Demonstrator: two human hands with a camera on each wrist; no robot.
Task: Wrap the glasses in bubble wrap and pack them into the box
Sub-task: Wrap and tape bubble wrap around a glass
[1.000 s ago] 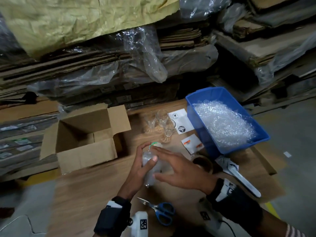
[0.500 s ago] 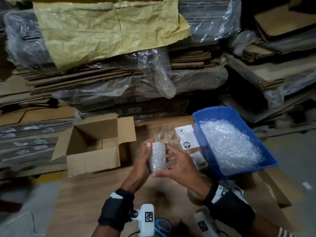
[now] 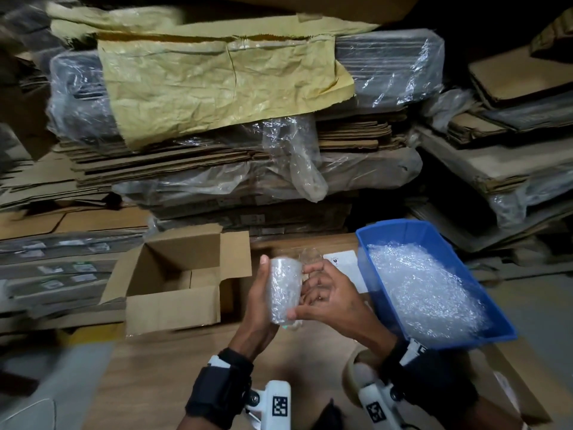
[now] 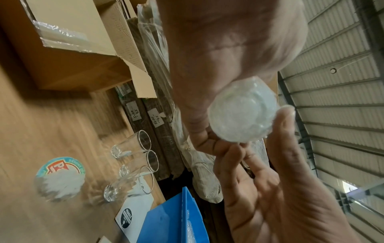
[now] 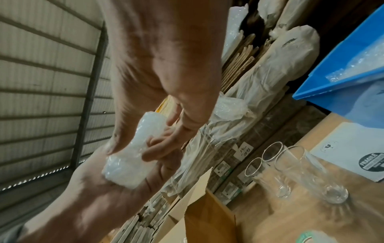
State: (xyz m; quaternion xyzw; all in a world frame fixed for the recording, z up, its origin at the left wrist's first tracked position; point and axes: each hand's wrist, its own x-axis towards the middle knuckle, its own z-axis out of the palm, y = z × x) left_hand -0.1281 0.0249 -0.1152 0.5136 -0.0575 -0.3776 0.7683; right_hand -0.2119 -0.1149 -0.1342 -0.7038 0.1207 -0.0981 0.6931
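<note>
Three bare glasses [image 4: 133,166] stand bunched together on the wooden table [image 3: 161,377], right behind the hands from the head view, so they're mostly hidden there. Both wrist cams show them fine though.

Both hands are up above the table holding one bubble-wrapped glass [image 3: 285,290] upright between them. Left hand [image 3: 260,302] has its palm and thumb against the left side of it, right hand [image 3: 328,301] is curled round the other side with the thumb pinching near the bottom end. So both are gripping the same bundle.

Open cardboard box [image 3: 173,280] sits just to the left of the hands, flaps up; the part of the inside I can see has nothing in it. Blue bin [image 3: 403,231] full of bubble wrap [image 3: 421,290] is on the right, near the right wrist.

Behind everything: big stacks of flattened cardboard [image 3: 217,169] in plastic film, with crinkled yellowish paper [image 3: 217,85] draped over the top.

Readable stuff: a white sticker sheet [image 5: 357,156] beside the glasses with a round black label saying "FRAGILE". Small tags [image 4: 154,118] on the stacked bundles read like "50.00 / 35", handwritten. There's also a tape roll [image 4: 60,179] with a colourful label, "EXPORT QU..." is all I can make out.
</note>
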